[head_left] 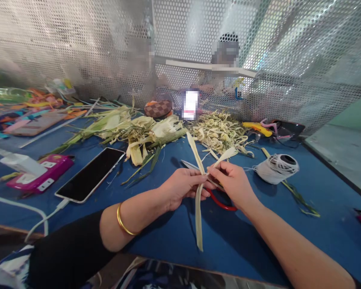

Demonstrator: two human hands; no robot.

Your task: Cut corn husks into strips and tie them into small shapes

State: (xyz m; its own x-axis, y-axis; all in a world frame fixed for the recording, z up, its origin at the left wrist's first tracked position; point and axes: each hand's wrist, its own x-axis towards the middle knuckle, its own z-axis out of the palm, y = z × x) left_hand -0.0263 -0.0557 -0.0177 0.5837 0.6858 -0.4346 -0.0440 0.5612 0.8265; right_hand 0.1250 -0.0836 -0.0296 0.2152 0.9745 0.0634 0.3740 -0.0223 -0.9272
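Over the middle of the blue table, my left hand (183, 184) pinches pale corn husk strips (199, 214) where they cross. One long strip hangs down from the pinch and reaches up beyond it. My right hand (228, 178) meets it there, its thumb and fingers closed on the husk, with a short pale end (227, 155) sticking up above. Red-handled scissors (224, 204) lie beneath both hands, their blades partly hidden by the fingers. To the right of my right hand stands a spool of white thread (276, 168), slightly tilted, a loose thread trailing toward the hands.
Dried husks (138, 128) and a heap of curled husk scraps (221, 132) lie at the back. On the left are a charging phone (92, 174) and a magenta power strip (42, 172). A perforated metal screen (87, 52) stands behind, with a blurred person beyond it.
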